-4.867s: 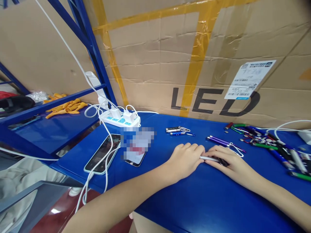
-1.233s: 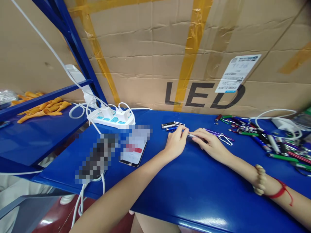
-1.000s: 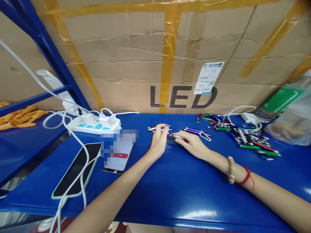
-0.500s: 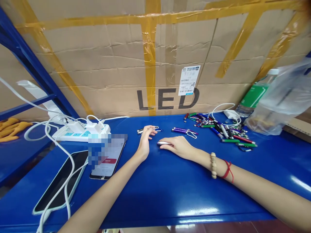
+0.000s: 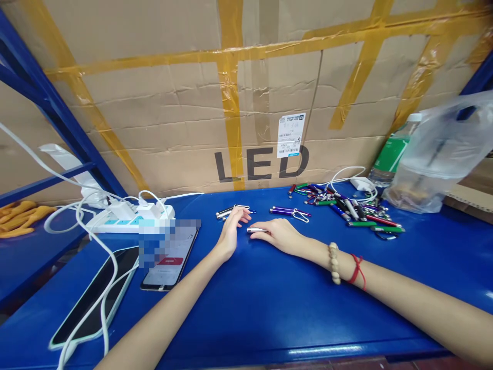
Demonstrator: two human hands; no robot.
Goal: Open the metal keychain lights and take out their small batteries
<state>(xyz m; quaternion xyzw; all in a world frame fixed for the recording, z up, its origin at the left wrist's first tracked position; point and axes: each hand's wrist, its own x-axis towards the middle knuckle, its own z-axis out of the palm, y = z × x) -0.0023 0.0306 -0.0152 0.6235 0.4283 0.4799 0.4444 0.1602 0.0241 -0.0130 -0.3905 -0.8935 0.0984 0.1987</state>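
Note:
My right hand [image 5: 283, 236] is closed around a slim silver penlight [image 5: 257, 230], whose front end sticks out past my fingers toward the left. Facing that end is the palm of my left hand [image 5: 231, 234], its fingers loosely curved and apart, with nothing in them. Behind my left fingers lies a black-and-silver penlight [image 5: 225, 212], partly covered by the hand. A purple penlight [image 5: 283, 210] with a silver carabiner clip [image 5: 301, 216] rests on the blue table beyond my right hand.
To the right lies a heap of coloured penlights [image 5: 346, 205], with a white charger and cable behind. A bottle [image 5: 396, 149] and plastic bag [image 5: 427, 169] stand at far right. On the left are two phones [image 5: 164, 277], a power strip [image 5: 103, 226] and loose white cables. Behind stands a large carton [image 5: 173, 128].
The camera view has tilted and shifted slightly. Both hands keep nearly the same pose, with the silver penlight still in my right hand and pointed at my left palm.

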